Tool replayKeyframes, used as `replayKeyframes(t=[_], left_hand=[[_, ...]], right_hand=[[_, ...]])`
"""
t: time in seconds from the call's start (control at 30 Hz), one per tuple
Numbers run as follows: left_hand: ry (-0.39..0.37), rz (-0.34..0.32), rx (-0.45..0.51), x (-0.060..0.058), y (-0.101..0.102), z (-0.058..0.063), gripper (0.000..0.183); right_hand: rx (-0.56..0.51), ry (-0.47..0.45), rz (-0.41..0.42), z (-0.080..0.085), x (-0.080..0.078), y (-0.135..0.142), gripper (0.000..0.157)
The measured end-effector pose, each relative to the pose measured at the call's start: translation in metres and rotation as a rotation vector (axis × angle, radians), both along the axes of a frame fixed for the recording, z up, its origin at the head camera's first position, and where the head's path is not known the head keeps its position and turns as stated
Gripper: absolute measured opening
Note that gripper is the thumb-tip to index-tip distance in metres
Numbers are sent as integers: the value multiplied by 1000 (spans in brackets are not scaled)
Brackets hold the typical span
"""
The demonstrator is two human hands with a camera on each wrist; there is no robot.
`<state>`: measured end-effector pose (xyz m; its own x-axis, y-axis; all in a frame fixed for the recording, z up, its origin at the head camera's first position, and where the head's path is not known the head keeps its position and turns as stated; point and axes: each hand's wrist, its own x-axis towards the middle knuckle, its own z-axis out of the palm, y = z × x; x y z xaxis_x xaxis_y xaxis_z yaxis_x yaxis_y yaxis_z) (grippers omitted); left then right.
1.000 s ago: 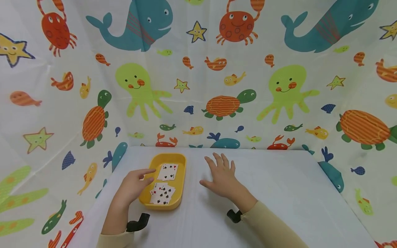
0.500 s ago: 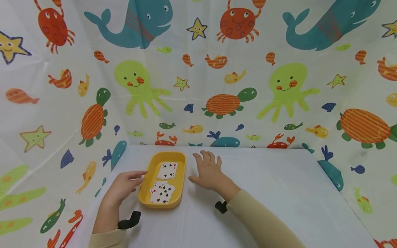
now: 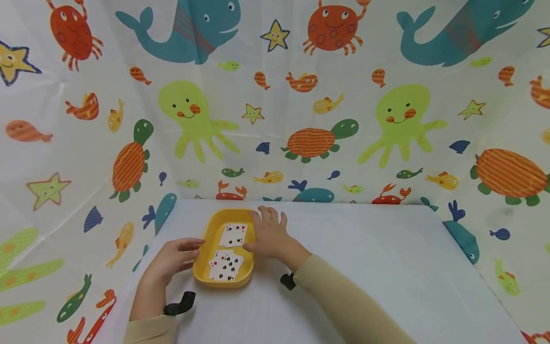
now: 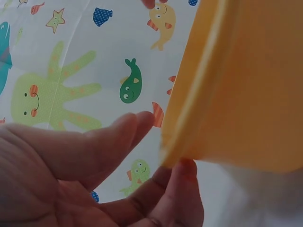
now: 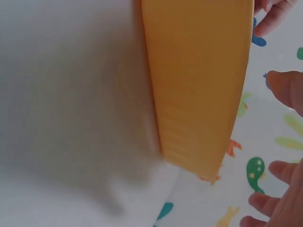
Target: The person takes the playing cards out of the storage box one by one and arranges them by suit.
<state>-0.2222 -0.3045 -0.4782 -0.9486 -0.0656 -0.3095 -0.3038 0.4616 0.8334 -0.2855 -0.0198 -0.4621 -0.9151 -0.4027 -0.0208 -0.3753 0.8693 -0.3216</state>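
A yellow plastic tray stands on the white table left of centre. Inside lie two groups of playing cards, a far group and a near, fanned-out group. My left hand is at the tray's left side; in the left wrist view a fingertip meets the rim from below, while the thumb stays apart from it. On the opposite side, my right hand is spread at the right rim, its fingers loosely bent. Whether it touches the rim cannot be told.
A white table extends to the right of the tray. Behind and at both sides hangs a curtain printed with sea animals. Dark wrist cameras sit at the left wrist and the right wrist.
My right hand has moved left from the table to the tray's right rim. My left hand has drawn back from over the tray to its left rim. The cards lie as before.
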Motion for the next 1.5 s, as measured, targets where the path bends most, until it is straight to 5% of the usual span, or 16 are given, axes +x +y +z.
replayKeyframes(t=[0.97,1.5], left_hand=[[-43,-8,79,-14,-6,-11,35],[-87,29,128,-14,-8,-11,34]], right_hand=[[91,-18,179,-23,-22,-59,101],[134,-66,167,-29,-31,-76,96]])
